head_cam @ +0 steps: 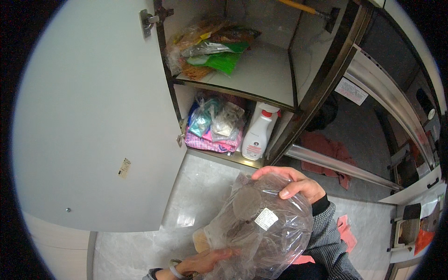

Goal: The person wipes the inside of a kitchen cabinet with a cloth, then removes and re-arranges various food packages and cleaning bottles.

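A crinkled clear plastic bag (280, 241) with a white printed label (266, 219) is held in front of me, low in the view. My right hand (294, 183) grips its upper right side, thumb on top. At the lower left, my left hand (206, 262), with a pale bangle at the wrist, holds the bag; film covers its fingertips. Through the plastic shows a round, flat greyish shape (246, 202), its kind unclear. Beside the bag's left edge, a tan object (200, 240) is partly hidden.
An open cabinet door (94, 105) stands left. Packets (217, 59) lie on the upper shelf. Below are bagged items, checked cloth (210, 141) and a white spray bottle (257, 136). Right is a glass-fronted appliance (353, 122). A pink cloth (346, 232) lies on the floor.
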### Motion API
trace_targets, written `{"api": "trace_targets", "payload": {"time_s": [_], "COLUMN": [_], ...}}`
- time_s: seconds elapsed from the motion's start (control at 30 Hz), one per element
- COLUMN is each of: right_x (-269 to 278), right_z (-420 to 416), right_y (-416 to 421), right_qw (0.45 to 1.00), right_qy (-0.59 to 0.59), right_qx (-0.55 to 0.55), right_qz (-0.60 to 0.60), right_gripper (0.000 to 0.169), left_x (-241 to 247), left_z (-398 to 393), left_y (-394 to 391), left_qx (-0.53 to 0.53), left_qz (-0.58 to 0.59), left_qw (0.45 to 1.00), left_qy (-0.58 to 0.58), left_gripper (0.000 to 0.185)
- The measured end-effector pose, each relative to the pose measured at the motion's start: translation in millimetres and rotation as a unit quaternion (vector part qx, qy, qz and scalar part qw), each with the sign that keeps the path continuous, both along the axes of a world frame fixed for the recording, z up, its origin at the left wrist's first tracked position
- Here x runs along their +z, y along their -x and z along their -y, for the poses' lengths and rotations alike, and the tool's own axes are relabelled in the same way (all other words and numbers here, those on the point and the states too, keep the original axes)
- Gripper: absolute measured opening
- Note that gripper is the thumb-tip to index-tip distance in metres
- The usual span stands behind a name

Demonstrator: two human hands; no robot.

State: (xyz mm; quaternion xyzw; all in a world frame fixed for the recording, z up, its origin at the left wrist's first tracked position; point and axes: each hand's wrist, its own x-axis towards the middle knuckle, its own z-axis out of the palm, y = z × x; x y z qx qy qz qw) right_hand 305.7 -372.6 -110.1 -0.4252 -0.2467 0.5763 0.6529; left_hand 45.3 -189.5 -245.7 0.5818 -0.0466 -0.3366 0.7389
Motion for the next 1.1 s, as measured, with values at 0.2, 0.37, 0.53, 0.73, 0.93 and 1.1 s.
{"api": "trace_targets", "payload": {"time_s": [0.2, 0.37, 0.53, 0.73, 0.93, 1.1], "right_x": [-0.5, -2.1, -2.9, -0.6, -1.9, -6.3], "right_z": [-0.8, -0.6, -0.9, -1.2, -0.8, -1.2], "right_y": [-1.3, -1.4, 0.1, -0.6, -1.3, -2.5], "right_qw": [1.000, 1.000, 1.000, 1.000, 1.000, 1.000], "right_qy": [0.004, 0.000, 0.002, 0.001, -0.007, -0.004], "right_qx": [0.004, -0.002, -0.010, -0.003, -0.006, -0.011], "right_qz": [0.006, 0.005, -0.004, -0.002, -0.022, -0.023], "right_gripper": [0.062, 0.063, 0.063, 0.062, 0.061, 0.063], "left_x": [-11.7, -26.1, -15.1, 30.9, 5.5, -12.5], "left_z": [1.7, 1.7, 3.3, -7.2, 1.0, 0.2], "left_y": [2.2, 6.5, -0.4, -5.2, -7.8, -4.5], "left_qx": [0.008, 0.013, 0.016, 0.004, 0.008, -0.006], "left_qz": [0.038, 0.037, 0.013, 0.046, 0.032, 0.127], "left_qw": [0.999, 0.999, 0.999, 0.998, 0.999, 0.990], "left_qy": [0.003, 0.012, 0.028, -0.036, -0.015, -0.057], "left_gripper": [0.046, 0.048, 0.048, 0.048, 0.046, 0.047]}}
